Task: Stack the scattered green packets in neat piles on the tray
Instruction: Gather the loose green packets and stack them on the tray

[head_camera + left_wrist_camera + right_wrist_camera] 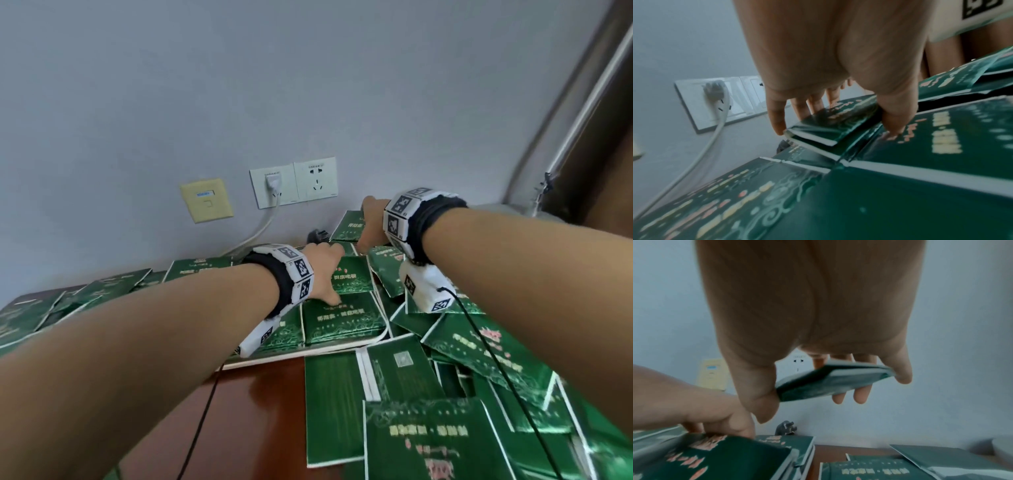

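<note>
Right hand (809, 318) held one green packet (830, 382) aloft, grip closed across its edges, probably for carrying to the tray (308, 353). Left hand (830, 65) spanned a pile (824, 129), fingers (777, 120) curled at its sides, apparently squaring it; blurred. Loose packets (411, 442) covered the tabletop (260, 407).

The green packets (344, 317) carry pale Chinese lettering with small red marks, too blurred to read in any view. One packet back (402, 359) bears a square code. The wrist bands (299, 274) show black-and-white coded squares; no digits are legible.
</note>
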A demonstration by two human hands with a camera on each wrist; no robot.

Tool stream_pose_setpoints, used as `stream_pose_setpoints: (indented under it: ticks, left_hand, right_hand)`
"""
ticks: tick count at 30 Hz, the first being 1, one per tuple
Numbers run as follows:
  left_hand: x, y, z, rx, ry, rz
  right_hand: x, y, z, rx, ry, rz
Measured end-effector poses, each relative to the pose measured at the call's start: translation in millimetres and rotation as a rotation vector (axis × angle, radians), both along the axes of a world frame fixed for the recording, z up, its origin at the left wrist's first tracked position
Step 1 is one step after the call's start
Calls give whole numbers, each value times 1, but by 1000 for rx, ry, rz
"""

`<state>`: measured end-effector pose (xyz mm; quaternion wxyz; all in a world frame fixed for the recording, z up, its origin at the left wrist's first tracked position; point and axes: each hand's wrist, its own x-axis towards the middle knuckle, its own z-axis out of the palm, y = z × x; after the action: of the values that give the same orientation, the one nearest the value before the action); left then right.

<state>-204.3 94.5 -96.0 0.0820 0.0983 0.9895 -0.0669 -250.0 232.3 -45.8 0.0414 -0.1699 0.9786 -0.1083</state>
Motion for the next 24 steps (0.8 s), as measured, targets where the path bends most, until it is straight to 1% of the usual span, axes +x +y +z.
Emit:
stream_pose_setpoints:
  ticks: [5,10,13,16,18,21,24]
  left_hand:
    - [-20,-6,-8,35,-26,3]
    - [-18,-17,-15,51,8,13]
    - [-15,-18,-14,52,29,20]
    - [-15,-19,-12,82,50,32]
    - [-15,-19,-12,92,52,31]
    - [-13,-18,-11,91,47,34]
    - [-10,-18,-10,100,41,37]
  right_hand:
    - [-29,-18,-7,47,-34,113]
    - [-43,-42,-22,94,-57,220]
    - [-46,-53,-30,136,-65,244]
    - [-49,-62,-34,224,-72,257]
    - [-51,-63,-35,196,-84,247]
    - [-48,-63,-33,184,-67,289]
    - [-48,-65,-33,224,-76,333]
